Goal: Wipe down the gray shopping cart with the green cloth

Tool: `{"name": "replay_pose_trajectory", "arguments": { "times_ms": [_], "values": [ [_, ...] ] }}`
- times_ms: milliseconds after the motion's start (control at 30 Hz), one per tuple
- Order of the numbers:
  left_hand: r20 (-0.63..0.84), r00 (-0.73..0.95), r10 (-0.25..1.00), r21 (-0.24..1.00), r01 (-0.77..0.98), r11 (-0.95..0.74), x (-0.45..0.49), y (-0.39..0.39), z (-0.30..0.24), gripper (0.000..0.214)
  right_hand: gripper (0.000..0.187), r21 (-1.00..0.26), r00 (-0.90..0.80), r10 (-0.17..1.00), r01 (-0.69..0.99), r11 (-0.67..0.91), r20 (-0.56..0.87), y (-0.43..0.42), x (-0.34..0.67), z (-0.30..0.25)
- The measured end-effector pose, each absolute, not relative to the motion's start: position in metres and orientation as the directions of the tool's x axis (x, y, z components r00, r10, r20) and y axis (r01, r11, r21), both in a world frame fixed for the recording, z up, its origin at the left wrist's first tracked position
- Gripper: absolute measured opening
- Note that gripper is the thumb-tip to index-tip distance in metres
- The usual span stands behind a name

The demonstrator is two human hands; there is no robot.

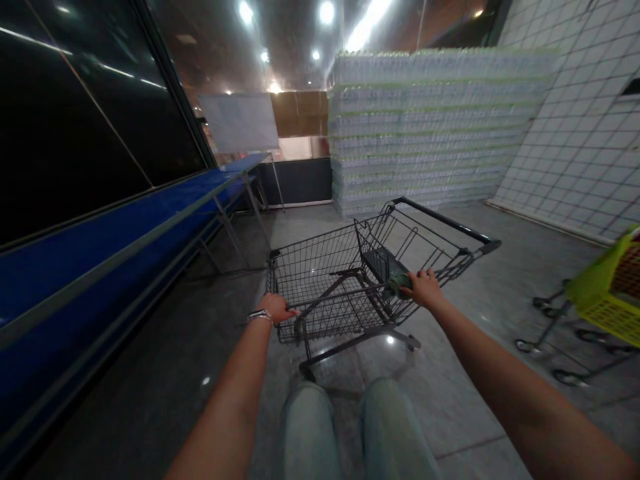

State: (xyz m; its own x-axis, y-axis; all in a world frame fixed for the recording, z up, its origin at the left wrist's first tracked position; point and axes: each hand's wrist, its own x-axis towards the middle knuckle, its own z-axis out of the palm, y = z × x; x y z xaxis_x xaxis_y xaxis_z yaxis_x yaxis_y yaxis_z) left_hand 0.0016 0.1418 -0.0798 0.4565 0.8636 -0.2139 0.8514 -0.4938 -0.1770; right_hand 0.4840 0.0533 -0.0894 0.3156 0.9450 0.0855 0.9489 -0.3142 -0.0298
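Observation:
A dark metal shopping cart [325, 260] stands side-on in front of me, its handle toward the far right. My left hand [276, 309], with bracelets at the wrist, is closed around the cart's near rim by the left corner. My right hand [424, 288] grips a crumpled dark green cloth [400, 285] against the near rim, beside the folding child seat [384, 264]. Part of the cloth is hidden behind my fingers. The basket's wire mesh shows the floor through it.
Along the left runs a long blue-topped bench [165, 200] with metal legs. Stacked packs of bottles [430, 127] form a wall at the back. At the right edge are a yellow-green basket cart [600, 287] on casters and a white wall with wire grid [575, 127].

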Motion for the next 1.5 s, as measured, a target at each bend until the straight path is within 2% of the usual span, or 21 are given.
{"name": "replay_pose_trajectory", "arguments": {
  "times_ms": [167,233,400,567,667,767,833,900,1067,1133,1333,1500],
  "values": [
    [-0.168,0.476,0.863,-0.144,0.855,-0.499,-0.016,0.129,-0.078,0.070,0.051,-0.011,0.347,0.924,0.937,-0.350,0.158,0.030,0.439,-0.097],
    [-0.161,0.483,0.861,-0.141,0.852,-0.505,-0.023,0.123,-0.077,0.070,0.050,-0.007,0.252,0.949,0.967,-0.255,0.190,0.019,0.403,-0.099],
    [-0.141,0.480,0.866,-0.130,0.858,-0.497,-0.036,0.104,-0.076,0.066,0.061,-0.029,-0.090,0.971,0.995,0.098,0.222,0.003,0.267,-0.101],
    [-0.127,0.458,0.880,-0.124,0.873,-0.473,-0.045,0.075,-0.076,0.046,0.063,-0.088,-0.197,0.969,0.974,0.211,0.147,-0.005,0.145,-0.085],
    [-0.108,0.460,0.882,-0.134,0.872,-0.471,-0.052,0.060,-0.078,0.033,0.064,-0.111,-0.308,0.946,0.942,0.318,0.098,-0.007,0.103,-0.074],
    [-0.115,0.455,0.883,-0.132,0.874,-0.467,-0.061,0.050,-0.079,0.029,0.072,-0.119,-0.332,0.943,0.936,0.332,0.023,-0.007,0.080,-0.067],
    [-0.118,0.448,0.886,-0.129,0.878,-0.461,-0.065,0.046,-0.079,0.029,0.079,-0.129,-0.332,0.943,0.934,0.332,0.023,-0.008,0.072,-0.064],
    [-0.114,0.444,0.889,-0.128,0.880,-0.457,-0.068,0.041,-0.079,0.032,0.074,-0.153,-0.358,0.931,0.919,0.364,0.068,-0.012,0.067,-0.063],
    [-0.075,0.466,0.882,-0.155,0.868,-0.472,-0.071,0.034,-0.082,0.026,0.027,-0.189,-0.380,0.923,0.903,0.385,0.065,-0.022,0.069,-0.066],
    [-0.058,0.484,0.873,-0.150,0.861,-0.486,-0.072,0.033,-0.084,0.027,0.020,-0.180,-0.367,0.928,0.911,0.371,0.057,-0.024,0.078,-0.068],
    [-0.013,0.501,0.866,-0.111,0.860,-0.499,-0.075,0.037,-0.088,0.054,0.026,-0.123,-0.344,0.934,0.927,0.354,0.096,-0.030,0.144,-0.073],
    [-0.028,0.503,0.864,-0.111,0.857,-0.503,-0.072,0.041,-0.089,0.061,0.032,-0.042,-0.317,0.937,0.944,0.327,0.148,-0.038,0.223,-0.080]
  ]
}}
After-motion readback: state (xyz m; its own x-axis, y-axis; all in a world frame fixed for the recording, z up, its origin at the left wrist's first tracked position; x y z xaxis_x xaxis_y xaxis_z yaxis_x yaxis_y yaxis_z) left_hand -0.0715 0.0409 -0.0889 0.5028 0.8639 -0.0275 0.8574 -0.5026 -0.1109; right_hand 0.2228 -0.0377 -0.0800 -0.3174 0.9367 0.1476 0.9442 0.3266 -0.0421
